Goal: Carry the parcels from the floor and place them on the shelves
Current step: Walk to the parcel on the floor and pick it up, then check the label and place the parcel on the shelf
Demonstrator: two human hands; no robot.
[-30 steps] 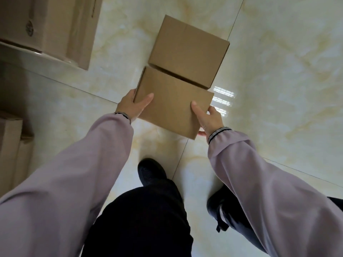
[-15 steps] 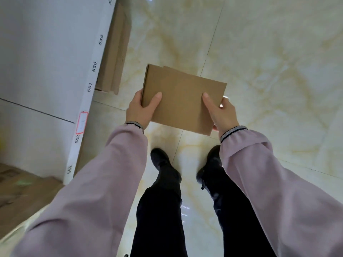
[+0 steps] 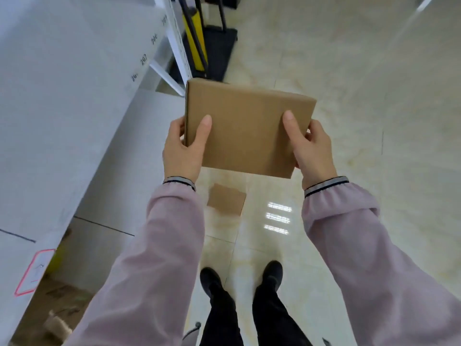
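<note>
Now both hands grip one parcel (image 3: 245, 131), left hand (image 3: 183, 148) and right hand (image 3: 311, 148) on opposite edges. White shelves (image 3: 62, 101) stand at left.

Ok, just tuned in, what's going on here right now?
A person holds a flat cardboard parcel in both hands, left hand and right hand gripping opposite edges, thumbs on top. It is up off the floor, beside the white shelves on the person's left. Another parcel lies on the floor below.
</note>
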